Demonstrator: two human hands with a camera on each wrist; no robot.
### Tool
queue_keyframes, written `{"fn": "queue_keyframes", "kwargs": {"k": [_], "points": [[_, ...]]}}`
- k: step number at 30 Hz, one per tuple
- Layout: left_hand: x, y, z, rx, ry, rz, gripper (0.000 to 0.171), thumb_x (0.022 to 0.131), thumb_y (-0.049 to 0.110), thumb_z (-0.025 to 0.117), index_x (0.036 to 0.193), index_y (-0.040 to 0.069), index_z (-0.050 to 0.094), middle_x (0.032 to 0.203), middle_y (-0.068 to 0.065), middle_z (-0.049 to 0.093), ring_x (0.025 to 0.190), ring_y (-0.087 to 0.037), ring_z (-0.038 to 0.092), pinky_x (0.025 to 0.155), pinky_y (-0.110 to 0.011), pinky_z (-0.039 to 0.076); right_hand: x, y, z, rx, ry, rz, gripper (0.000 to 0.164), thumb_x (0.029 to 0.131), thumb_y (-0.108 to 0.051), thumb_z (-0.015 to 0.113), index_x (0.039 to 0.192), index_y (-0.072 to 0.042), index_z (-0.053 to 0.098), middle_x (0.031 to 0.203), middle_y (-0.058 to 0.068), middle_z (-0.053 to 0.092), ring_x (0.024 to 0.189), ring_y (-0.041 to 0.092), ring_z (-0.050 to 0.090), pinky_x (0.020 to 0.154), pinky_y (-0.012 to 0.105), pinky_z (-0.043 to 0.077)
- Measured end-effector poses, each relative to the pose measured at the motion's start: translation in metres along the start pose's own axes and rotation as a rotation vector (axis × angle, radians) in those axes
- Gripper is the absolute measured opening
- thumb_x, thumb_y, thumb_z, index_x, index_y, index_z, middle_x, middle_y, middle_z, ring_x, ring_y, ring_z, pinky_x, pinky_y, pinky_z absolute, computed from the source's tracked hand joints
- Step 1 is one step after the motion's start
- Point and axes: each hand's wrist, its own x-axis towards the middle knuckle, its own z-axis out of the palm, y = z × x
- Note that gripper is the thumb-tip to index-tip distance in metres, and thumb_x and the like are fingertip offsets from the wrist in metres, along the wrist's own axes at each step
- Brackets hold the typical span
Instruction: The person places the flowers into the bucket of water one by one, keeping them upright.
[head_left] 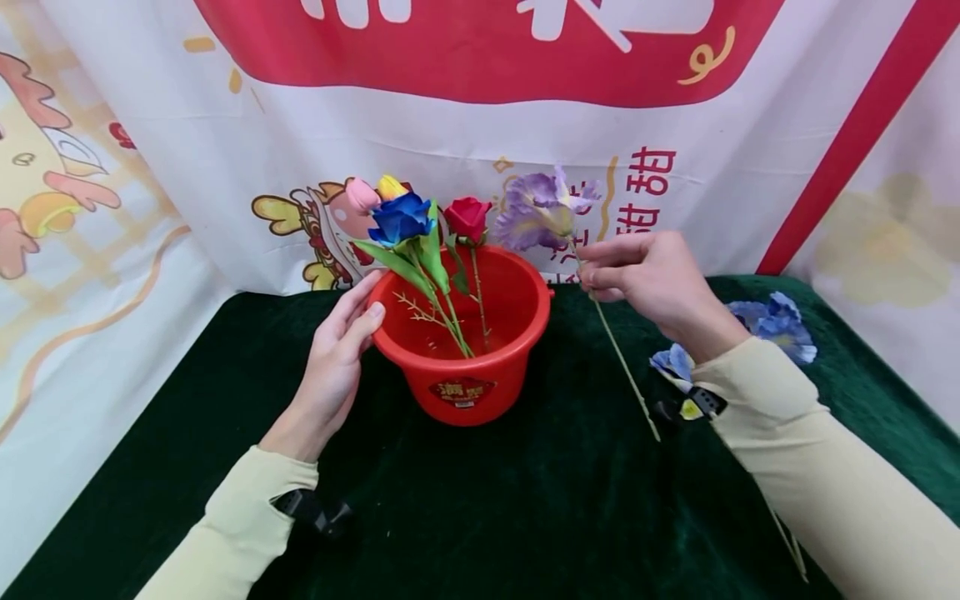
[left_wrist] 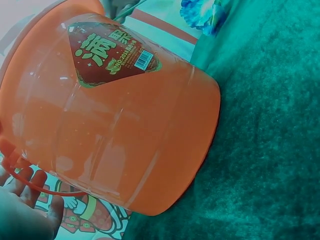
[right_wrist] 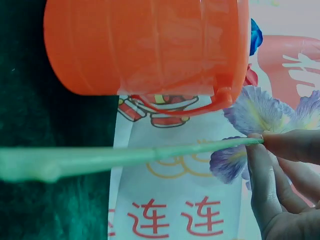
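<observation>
A red plastic bucket [head_left: 465,392] stands upright on a dark green cloth. Inside it lean a blue rose [head_left: 401,218], a red rose [head_left: 467,218], and pink and yellow tulip-like blooms [head_left: 362,196]. My left hand [head_left: 333,354] rests at the bucket's left rim with fingers fairly straight; in the left wrist view they lie beside the red handle [left_wrist: 45,190]. To the bucket's right, my right hand [head_left: 637,271] pinches the stem of a purple iris-like flower [head_left: 540,208] between thumb and fingers, just below its bloom. The stem [right_wrist: 115,161] slants down toward the cloth.
Blue artificial flowers [head_left: 780,325] lie on the cloth to the right, partly hidden under the right forearm. A printed white backdrop [head_left: 450,125] with red lettering hangs close behind the bucket. The green cloth [head_left: 487,508] extends in front of the bucket.
</observation>
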Motion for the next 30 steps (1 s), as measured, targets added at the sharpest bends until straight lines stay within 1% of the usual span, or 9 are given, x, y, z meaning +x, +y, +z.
{"fn": "queue_keyframes", "kwargs": {"k": [3,6,10,13,18,22,27,30], "points": [[0.000,0.000,0.000,0.002,0.003,-0.004,0.061,0.112,0.041,0.052,0.168,0.026,0.032,0.172,0.005,0.037,0.154,-0.018,0.040,0.117,-0.023,0.044,0.006,-0.006,0.008,0.015,-0.009,-0.037,0.033,0.100,-0.016,0.074,0.132,-0.008,0.075,0.112,0.002,0.082,0.094,0.015,0.078,0.082,0.028,0.065],[-0.001,0.000,-0.001,0.000,0.004,-0.010,0.063,0.111,0.041,0.052,0.168,0.026,0.031,0.172,0.005,0.037,0.154,-0.018,0.039,0.115,-0.020,0.045,0.011,-0.014,0.014,0.026,-0.019,-0.054,0.033,0.100,-0.016,0.075,0.132,-0.007,0.075,0.119,0.007,0.080,0.095,0.017,0.077,0.082,0.028,0.065],[-0.001,0.001,-0.001,-0.006,0.004,-0.009,0.063,0.112,0.040,0.052,0.169,0.024,0.030,0.173,0.005,0.036,0.155,-0.018,0.039,0.115,-0.021,0.045,0.016,-0.026,0.021,0.005,-0.025,-0.056,0.032,0.101,-0.018,0.074,0.132,-0.010,0.076,0.128,0.011,0.077,0.099,0.020,0.076,0.086,0.031,0.065],[0.000,0.001,-0.001,-0.008,0.004,-0.007,0.063,0.112,0.040,0.052,0.169,0.025,0.030,0.173,0.005,0.036,0.155,-0.019,0.039,0.116,-0.022,0.045,0.019,-0.034,0.025,-0.015,-0.022,-0.071,0.032,0.101,-0.018,0.073,0.132,-0.012,0.076,0.130,0.011,0.075,0.102,0.022,0.076,0.089,0.035,0.065],[0.000,0.001,0.000,-0.010,0.002,-0.008,0.062,0.112,0.040,0.052,0.168,0.026,0.032,0.173,0.005,0.036,0.155,-0.019,0.039,0.118,-0.024,0.044,0.023,-0.047,0.033,-0.032,-0.017,-0.106,0.031,0.100,-0.017,0.075,0.130,-0.012,0.077,0.129,0.010,0.076,0.099,0.021,0.077,0.089,0.033,0.065],[0.000,0.001,0.000,-0.010,0.001,-0.009,0.062,0.111,0.040,0.053,0.168,0.027,0.032,0.173,0.005,0.036,0.155,-0.018,0.038,0.117,-0.022,0.045,0.028,-0.056,0.039,-0.036,-0.006,-0.138,0.029,0.099,-0.016,0.075,0.128,-0.012,0.078,0.125,0.010,0.078,0.096,0.022,0.076,0.088,0.033,0.065],[0.001,0.001,0.001,-0.009,0.001,-0.008,0.062,0.111,0.040,0.053,0.168,0.026,0.032,0.173,0.005,0.036,0.155,-0.018,0.039,0.116,-0.021,0.045,0.032,-0.068,0.045,-0.030,0.010,-0.161,0.028,0.099,-0.014,0.075,0.126,-0.013,0.079,0.121,0.012,0.079,0.096,0.023,0.076,0.090,0.036,0.065],[0.001,0.000,0.000,-0.010,0.002,-0.006,0.062,0.111,0.040,0.053,0.168,0.026,0.032,0.173,0.004,0.036,0.155,-0.018,0.039,0.118,-0.023,0.044,0.034,-0.076,0.049,-0.013,0.009,-0.169,0.027,0.098,-0.015,0.076,0.125,-0.013,0.080,0.119,0.011,0.080,0.098,0.022,0.076,0.090,0.034,0.065]]}}
